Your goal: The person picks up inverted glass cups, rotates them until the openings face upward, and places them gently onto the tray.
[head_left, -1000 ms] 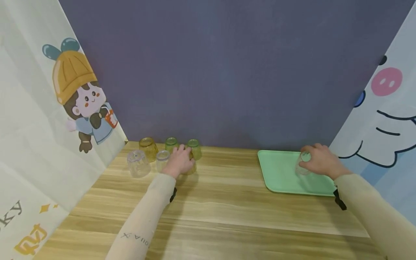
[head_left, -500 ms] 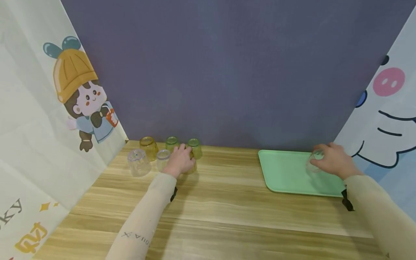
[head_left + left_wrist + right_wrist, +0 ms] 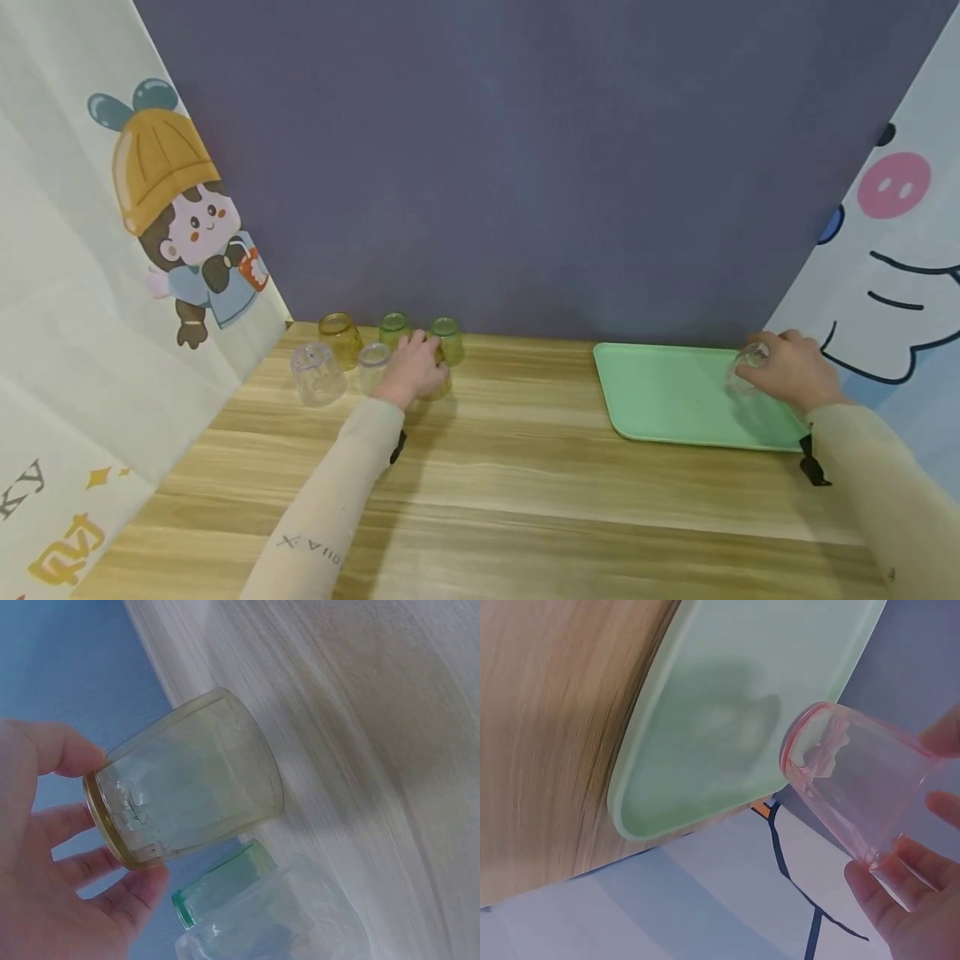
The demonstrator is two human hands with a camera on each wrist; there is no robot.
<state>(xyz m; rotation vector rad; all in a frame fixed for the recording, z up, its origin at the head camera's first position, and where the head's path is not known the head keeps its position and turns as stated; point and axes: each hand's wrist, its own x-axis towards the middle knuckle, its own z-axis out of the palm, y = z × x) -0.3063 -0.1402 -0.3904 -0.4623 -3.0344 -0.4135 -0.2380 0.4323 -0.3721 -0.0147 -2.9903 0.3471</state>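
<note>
Head view, near to far: the wooden desk (image 3: 525, 492), then the left hand (image 3: 411, 373) curled round an amber glass (image 3: 187, 780) standing mouth-down among other upturned glasses (image 3: 318, 375). Right hand (image 3: 791, 371) grips a clear pinkish glass (image 3: 855, 776) — tilted, mouth toward the green tray (image 3: 660, 392), just above its far right corner. Nothing else lies in the tray.

Half hidden behind the left hand (image 3: 411, 372): a yellow cup (image 3: 438, 385). Cut off below that hand's fingers: a clear cup (image 3: 300, 926).

Left sleeve (image 3: 322, 533) reads "AUA X"; left curtain (image 3: 45, 433) shows "ky".
</note>
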